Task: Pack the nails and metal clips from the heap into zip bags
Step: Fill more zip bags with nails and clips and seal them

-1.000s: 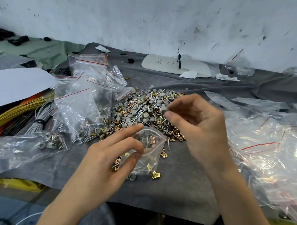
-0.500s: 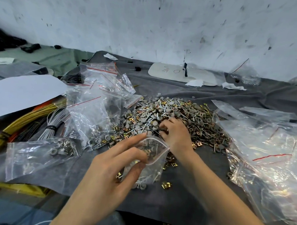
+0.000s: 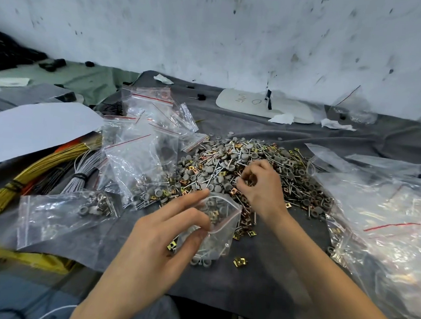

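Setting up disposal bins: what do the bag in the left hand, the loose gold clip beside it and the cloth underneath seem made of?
Zip bag: thin clear plastic film, glossy and crinkled, contents visible through it. Gold clip: likely plated sheet metal, shiny yellow with folded edges. Cloth: grey matte fabric, perhaps felt or fleece; it lies in soft folds.

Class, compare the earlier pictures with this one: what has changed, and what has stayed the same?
The right hand dropped from above the zip bag and reached forward into the heap, where it now curls among the pieces. The left hand still holds the zip bag open in the same place.
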The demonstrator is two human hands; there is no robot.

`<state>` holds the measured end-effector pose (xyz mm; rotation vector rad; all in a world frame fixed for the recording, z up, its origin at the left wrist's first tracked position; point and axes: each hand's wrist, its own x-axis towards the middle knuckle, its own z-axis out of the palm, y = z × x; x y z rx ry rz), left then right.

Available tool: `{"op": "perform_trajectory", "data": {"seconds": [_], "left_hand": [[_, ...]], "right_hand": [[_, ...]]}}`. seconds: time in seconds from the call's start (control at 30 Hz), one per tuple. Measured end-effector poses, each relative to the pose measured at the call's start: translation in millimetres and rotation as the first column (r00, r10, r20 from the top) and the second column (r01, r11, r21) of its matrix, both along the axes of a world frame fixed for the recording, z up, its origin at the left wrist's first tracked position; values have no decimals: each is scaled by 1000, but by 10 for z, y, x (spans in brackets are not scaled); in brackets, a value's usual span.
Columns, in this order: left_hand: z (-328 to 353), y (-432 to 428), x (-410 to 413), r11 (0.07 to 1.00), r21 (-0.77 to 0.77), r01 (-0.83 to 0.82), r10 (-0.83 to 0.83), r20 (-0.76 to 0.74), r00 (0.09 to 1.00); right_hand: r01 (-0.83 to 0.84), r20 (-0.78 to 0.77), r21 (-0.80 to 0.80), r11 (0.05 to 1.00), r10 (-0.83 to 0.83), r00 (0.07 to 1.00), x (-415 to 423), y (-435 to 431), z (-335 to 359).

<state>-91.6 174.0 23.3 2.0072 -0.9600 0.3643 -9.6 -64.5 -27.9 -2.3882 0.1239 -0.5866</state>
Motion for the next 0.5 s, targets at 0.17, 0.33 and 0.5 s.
{"op": "perform_trajectory", "data": {"seconds": [0.17,0.33,0.5], "left_hand": [[-33,-47,-2,1000,18,-4,4,20,1000],[-27,-68,-15,1000,6,7,-7,6,1000],[-24,-62,-16,1000,7,-8,8,5,1000]], "right_hand": [[-21,-75,-20,1000,19,997,-100,-87,-44],[20,-107,-392,920,-67,992,73,-5,-80],[-43,-79,-192,980,28,996,12,7,-33]]}}
